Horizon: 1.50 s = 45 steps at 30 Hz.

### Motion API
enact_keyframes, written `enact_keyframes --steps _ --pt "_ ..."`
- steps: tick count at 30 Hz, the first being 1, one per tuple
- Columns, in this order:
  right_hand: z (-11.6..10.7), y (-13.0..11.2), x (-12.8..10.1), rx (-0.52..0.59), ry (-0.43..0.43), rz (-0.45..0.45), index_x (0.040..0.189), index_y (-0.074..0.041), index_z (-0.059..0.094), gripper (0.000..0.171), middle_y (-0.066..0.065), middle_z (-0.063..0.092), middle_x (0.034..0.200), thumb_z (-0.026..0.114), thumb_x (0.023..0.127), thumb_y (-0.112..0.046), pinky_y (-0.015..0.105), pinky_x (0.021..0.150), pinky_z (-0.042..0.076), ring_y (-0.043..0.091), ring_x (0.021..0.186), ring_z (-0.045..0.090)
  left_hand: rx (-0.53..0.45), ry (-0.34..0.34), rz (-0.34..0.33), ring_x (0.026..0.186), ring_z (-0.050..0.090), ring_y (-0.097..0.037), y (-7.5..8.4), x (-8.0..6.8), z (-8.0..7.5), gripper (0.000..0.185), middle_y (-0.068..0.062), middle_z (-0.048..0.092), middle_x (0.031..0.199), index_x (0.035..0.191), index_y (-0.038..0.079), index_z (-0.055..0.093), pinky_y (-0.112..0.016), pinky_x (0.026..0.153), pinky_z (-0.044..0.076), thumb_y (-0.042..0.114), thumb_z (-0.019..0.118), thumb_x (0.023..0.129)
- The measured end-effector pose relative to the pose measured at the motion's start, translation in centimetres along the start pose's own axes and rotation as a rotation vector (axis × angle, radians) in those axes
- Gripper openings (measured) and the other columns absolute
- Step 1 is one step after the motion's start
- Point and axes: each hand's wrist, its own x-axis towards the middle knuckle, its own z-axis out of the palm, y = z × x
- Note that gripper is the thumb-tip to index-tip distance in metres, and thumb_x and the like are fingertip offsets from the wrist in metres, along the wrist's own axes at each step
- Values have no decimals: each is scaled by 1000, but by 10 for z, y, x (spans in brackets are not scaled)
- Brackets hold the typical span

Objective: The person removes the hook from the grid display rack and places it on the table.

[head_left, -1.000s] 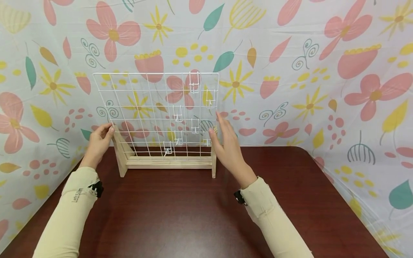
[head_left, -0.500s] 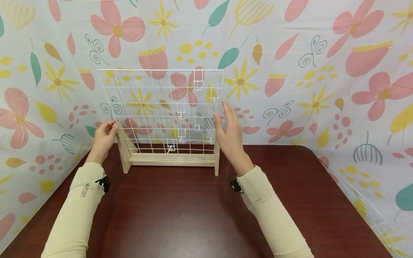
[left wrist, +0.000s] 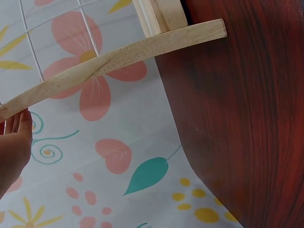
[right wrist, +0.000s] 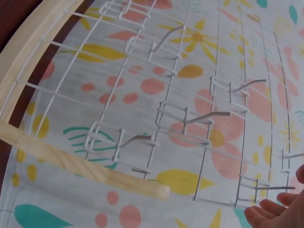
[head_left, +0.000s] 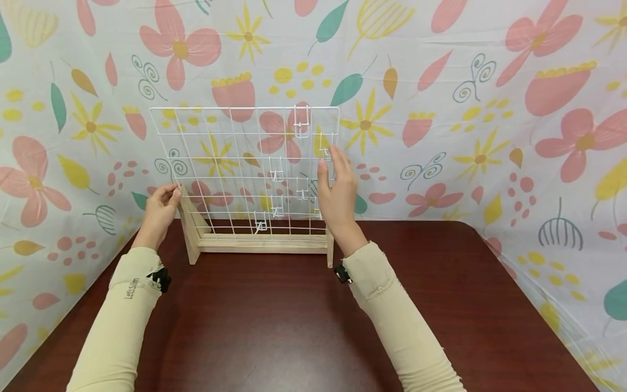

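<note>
Nearest, the dark worktop (head_left: 294, 326) is crossed by two sleeved forearms reaching away toward its far edge. Further out, the left hand (head_left: 159, 209) is seen at the left wooden upright (head_left: 188, 228) of the wire grid rack (head_left: 220, 169), its fingers (head_left: 168, 191) curled round the top of that post. The right hand (head_left: 338, 190) is raised before the right edge of the rack, palm toward the wire, its fingers (head_left: 329, 163) straight and released, with nothing held. Whether their tips touch the wire cannot be told.

The rack stands upright at the back of the worktop, its wooden base rail (head_left: 262, 246) running left to right and its wire panel rising from it. Several white hooks are hung on the right half of the panel. The hook (head_left: 323, 147) in the upper right is the one nearest to the right fingertips: it lies just above and slightly left of them, its prong pointing out toward the person. The right hand is much the nearer to it; the left hand is well apart, at the opposite side.

Behind the rack hangs a flowered backdrop (head_left: 441, 109).
</note>
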Motion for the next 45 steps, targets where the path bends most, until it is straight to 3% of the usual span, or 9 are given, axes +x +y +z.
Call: enact_keyframes --steps 6,10,17,27,37,45 --pt "6 -2 3 -28 18 28 137 4 49 40 21 49 138 49 102 -16 36 110 31 29 131 42 -29 15 4 117 46 -8 -3 0 0 51 -16 46 135 141 -8 37 -16 97 39 26 43 103" --pt "10 -5 7 -44 46 50 135 4 51 38 21 51 135 49 101 -14 36 109 33 30 129 45 -33 19 11 114 46 -5 -4 0 -1 52 -8 49 128 140 -7 38 -13 93 40 27 44 102" --pt "12 -5 11 -50 73 71 132 6 54 35 21 52 133 50 100 -10 35 107 36 30 126 47 -36 7 6 116 45 -7 -3 1 0 52 -15 45 134 143 -7 35 -15 96 39 26 43 103" --pt "12 -2 13 -82 86 27 125 9 58 31 24 54 129 51 100 -8 36 103 41 33 121 52 -26 21 15 114 46 -6 0 -2 0 51 -13 47 130 141 -9 36 -13 92 40 25 42 103" --pt "11 -1 13 -109 115 4 120 6 64 27 27 58 126 53 99 -8 39 103 41 35 121 53 -2 -5 -8 125 43 -16 -2 0 0 51 -24 38 143 145 -5 33 -19 100 38 26 37 104" --pt "10 -2 17 -93 169 -49 113 6 68 25 23 63 119 57 98 -9 34 98 46 32 116 58 15 -4 -7 122 44 -14 -1 0 0 53 -23 40 141 144 -5 34 -16 95 40 28 38 104"
